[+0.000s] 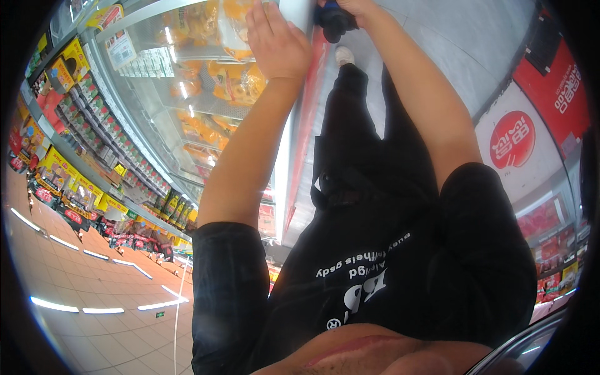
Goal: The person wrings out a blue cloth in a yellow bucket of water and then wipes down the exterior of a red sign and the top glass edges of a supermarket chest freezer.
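My left hand (277, 42) lies spread on the glass top of a refrigerated display case, beside its white frame (293, 117). Beneath the glass are orange and clear plastic food packs (236, 82), some close to the fingers. My right hand (356, 11), at the top edge of the picture and partly cut off, grips a black and dark blue object (335, 21) whose kind I cannot tell. This object is just to the right of the case's frame, over the grey floor.
Shelves of boxed and bagged goods (93, 108) curve along the left. A red and white panel (508, 129) of another case stands at the right. My shoe (344, 55) is on grey floor tiles (436, 42). Ceiling lights (103, 310) show at the lower left.
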`<state>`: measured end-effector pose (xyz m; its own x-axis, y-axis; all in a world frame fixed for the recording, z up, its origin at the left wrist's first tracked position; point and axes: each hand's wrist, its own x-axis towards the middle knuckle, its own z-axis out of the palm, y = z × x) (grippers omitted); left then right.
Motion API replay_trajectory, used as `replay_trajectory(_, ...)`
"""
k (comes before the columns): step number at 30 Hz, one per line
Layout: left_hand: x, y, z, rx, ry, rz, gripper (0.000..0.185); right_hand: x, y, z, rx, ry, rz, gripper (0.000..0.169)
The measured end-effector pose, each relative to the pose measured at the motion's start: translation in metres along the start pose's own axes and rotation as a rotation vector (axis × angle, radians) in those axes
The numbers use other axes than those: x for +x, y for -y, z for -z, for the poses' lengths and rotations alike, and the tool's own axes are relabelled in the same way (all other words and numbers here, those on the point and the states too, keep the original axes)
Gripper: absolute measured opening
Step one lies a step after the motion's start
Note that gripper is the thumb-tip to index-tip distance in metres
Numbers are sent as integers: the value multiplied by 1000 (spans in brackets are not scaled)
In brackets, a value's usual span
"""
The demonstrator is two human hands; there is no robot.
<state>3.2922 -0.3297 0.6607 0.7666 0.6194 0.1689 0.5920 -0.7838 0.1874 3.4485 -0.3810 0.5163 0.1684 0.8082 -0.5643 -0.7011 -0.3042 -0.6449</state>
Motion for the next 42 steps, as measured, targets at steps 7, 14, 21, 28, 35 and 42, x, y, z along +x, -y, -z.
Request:
replay_trajectory(7,0,4,-1,12,-11,-8,51,1,-5,2,-29,38,13,35)
replay_trajectory(14,-1,3,-1,13,-5,3,50,-2,-2,3,-19,76,-6,32)
replay_trajectory(21,0,3,-1,15,3,-3,49,-4,8,6,-20,101,-51,27)
replay_trajectory(28,-2,7,-3,41,27,22,49,-6,6,6,148,138,-69,22)
replay_trajectory(35,-5,11,-3,43,21,31,50,-9,4,-1,135,95,-51,22)
replay_trajectory(42,-2,5,-2,17,7,-2,50,-17,-25,-5,439,-98,30,18)
